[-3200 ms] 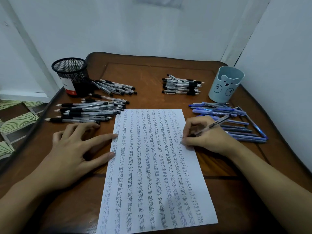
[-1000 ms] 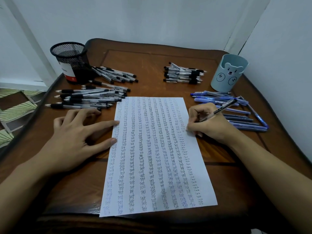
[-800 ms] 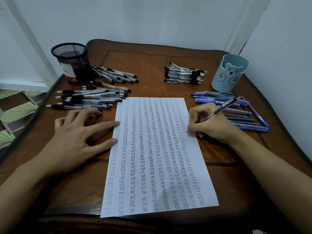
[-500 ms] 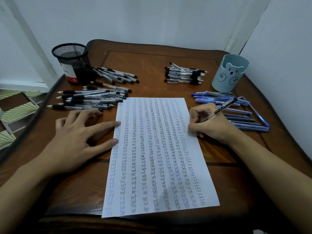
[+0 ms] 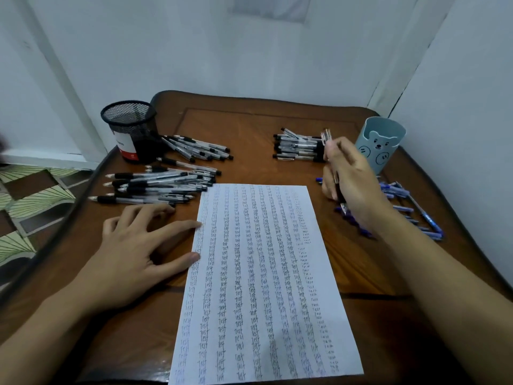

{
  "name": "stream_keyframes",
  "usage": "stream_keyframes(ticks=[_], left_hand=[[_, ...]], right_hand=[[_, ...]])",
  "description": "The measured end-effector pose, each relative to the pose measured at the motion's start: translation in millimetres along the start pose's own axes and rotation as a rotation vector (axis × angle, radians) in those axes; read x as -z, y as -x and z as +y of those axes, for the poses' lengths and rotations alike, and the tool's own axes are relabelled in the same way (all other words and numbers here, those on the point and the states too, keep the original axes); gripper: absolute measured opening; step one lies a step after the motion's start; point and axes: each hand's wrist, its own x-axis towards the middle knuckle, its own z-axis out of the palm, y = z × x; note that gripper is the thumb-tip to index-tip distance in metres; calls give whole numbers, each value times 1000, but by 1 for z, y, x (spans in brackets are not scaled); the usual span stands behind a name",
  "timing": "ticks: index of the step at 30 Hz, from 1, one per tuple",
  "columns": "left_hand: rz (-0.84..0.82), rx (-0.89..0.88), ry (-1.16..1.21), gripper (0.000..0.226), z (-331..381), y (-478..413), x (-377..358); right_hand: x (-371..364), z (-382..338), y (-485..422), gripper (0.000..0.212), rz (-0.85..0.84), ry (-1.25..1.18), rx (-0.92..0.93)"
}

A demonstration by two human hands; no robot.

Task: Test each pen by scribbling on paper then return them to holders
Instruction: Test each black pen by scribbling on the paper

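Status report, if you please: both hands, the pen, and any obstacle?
Left hand open, touching paper edge. Right hand grips pen, tip off the paper, near blue bear holder. Loose blue pens lie below that hand.

Single head-worn camera, looking forward and down, close over the table (image 5: 249,120)

Black pen (image 5: 337,187) near-upright in right hand (image 5: 354,180), beside scribbled paper (image 5: 263,273)
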Motion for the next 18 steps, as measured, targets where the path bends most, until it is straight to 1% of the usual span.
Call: stream_keyframes(ticks=[3,7,11,14,18], left_hand=[[-3,6,14,65,1,-1,2],[0,10,37,67,2,0,2],[14,19,82,68,1,0,3],[17,22,103,68,0,0,4],[15,22,106,69,0,0,4]], right_hand=[[3,-14,-19,30,-50,38,17],[3,-9,-51,16,-18,345,43],[3,-3,-69,15,-47,491,50],[4,0,-75,7,-44,512,55],[3,3,-81,5,-39,476,28]])
